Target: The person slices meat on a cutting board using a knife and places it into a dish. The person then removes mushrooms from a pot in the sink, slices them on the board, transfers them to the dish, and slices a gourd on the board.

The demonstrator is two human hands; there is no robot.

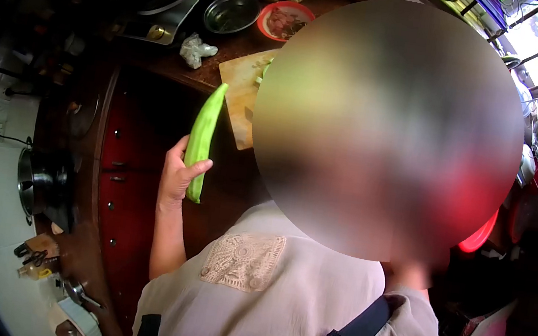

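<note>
My left hand (184, 169) is closed around the lower part of a long, pale green peeled gourd (203, 135). Its thumb lies across the front, and the gourd points upward, slightly tilted. Just beyond the tip is a wooden cutting board (240, 100) on the counter, with some green pieces (264, 72) at the border of a large blurred disc. That disc covers the right part of the board and my right hand; only a bit of the right forearm shows below it.
A crumpled plastic bag (196, 51), a metal bowl (231, 15) and a red-rimmed plate of meat (285, 20) stand on the counter (154, 58). A gas stove (182, 0) is at the upper left, red cabinets (133, 143) below, and a black pot (43, 182) far left.
</note>
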